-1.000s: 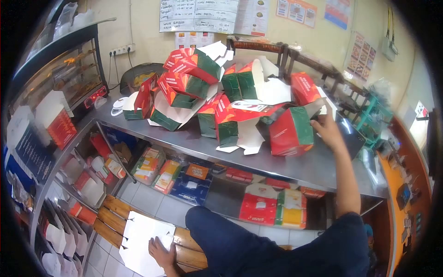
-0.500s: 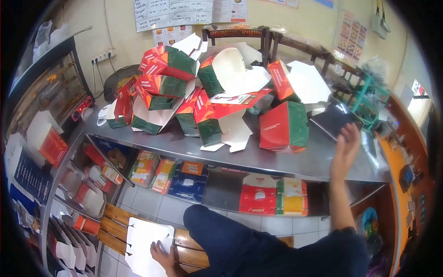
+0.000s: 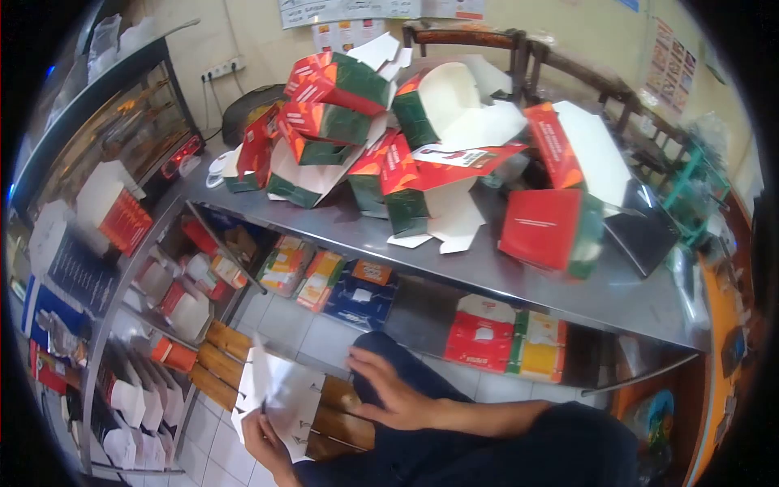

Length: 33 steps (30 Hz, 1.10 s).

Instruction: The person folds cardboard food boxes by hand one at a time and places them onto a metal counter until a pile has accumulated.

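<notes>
On the slatted wooden bench (image 3: pixel 337 424) lies a flat white carton sheet (image 3: pixel 296 398), one flap of it raised. My left hand (image 3: pixel 266 441) grips the sheet's near left edge, fingers closed on it. Just right of the sheet, my right hand (image 3: pixel 393 398) is held with fingers apart and nothing in them. Ahead, a pile of folded red and green cartons (image 3: pixel 337 89) stands on the metal table, with one red and green carton (image 3: pixel 540 230) nearer its front edge.
The metal table (image 3: pixel 454 268) spans the front. Flat printed boxes (image 3: pixel 480 334) lie on its lower shelf. A shelf rack with cartons (image 3: pixel 134 398) stands at the left. A dark flat object (image 3: pixel 645 235) rests on the table's right end.
My right hand has come down from above the table's right side to beside the white sheet. My left hand has lifted a flap of the sheet. The view has shifted.
</notes>
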Motion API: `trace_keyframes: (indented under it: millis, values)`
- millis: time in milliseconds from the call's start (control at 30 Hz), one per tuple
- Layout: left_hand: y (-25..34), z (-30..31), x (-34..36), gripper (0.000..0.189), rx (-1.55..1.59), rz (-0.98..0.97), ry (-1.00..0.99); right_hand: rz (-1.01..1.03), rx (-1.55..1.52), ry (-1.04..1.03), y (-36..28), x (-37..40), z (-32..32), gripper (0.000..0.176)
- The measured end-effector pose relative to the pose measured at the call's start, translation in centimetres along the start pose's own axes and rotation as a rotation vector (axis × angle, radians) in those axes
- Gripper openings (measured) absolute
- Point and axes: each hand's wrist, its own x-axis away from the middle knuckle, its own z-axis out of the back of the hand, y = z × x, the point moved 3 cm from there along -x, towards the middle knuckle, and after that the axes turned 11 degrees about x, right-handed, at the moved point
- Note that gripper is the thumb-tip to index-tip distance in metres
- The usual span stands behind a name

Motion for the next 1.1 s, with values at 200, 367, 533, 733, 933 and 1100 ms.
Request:
trace_keyframes:
  millis: [200, 367, 533, 733, 933, 1100]
  values:
    - [8.5, 3.6, 5.4, 0.022, 0.235, -0.049, -0.219, 0.412, -0.112, -0.207, 1.6, -5.8, -7.7, 0.053]
    - [9.3, 4.0, 7.5, 0.027, 0.344, 0.188, -0.347, 0.396, -0.287, -0.177, 1.0, -6.6, -8.2, 0.023]
    - [3.5, 3.7, 12.0, 0.047, 1.193, 0.920, -0.448, 0.357, -0.671, -0.271, -0.5, -6.2, -6.0, 0.018]
    - [9.9, -1.0, 9.4, 0.028, 1.451, 1.052, -0.060, 0.507, -0.721, -0.365, -3.2, -5.7, -2.7, 0.020]
    - [10.5, -0.8, 8.6, 0.050, 1.362, 0.788, -0.206, 0.410, -0.592, -0.267, -2.4, -6.0, -0.9, 0.021]
    - [9.7, 0.8, 9.0, 0.068, 1.232, 0.652, -0.263, 0.346, -0.539, -0.230, -2.9, -6.0, 0.2, 0.022]
